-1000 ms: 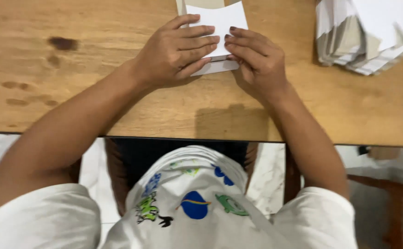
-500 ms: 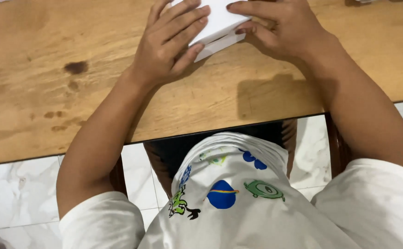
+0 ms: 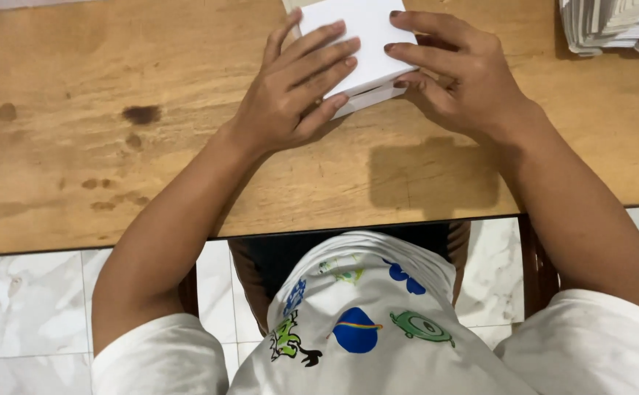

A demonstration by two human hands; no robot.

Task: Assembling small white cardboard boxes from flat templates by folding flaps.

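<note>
Left hand [image 3: 297,91] and right hand [image 3: 458,73] press flat, fingers spread, on folded white paper [image 3: 359,44] atop wooden bench [image 3: 114,146]; paper stack [image 3: 615,25] lies beyond right hand, unobstructed.

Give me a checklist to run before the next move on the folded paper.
1. Left hand flat on the paper: ok.
2. Right hand on the paper's right edge: ok.
3. Paper lying on the table: ok.
4. Paper's layers lined up: cannot tell, the fingers cover the edges and the top is out of frame.
5. Stack of paper apart from both hands: ok.
</note>
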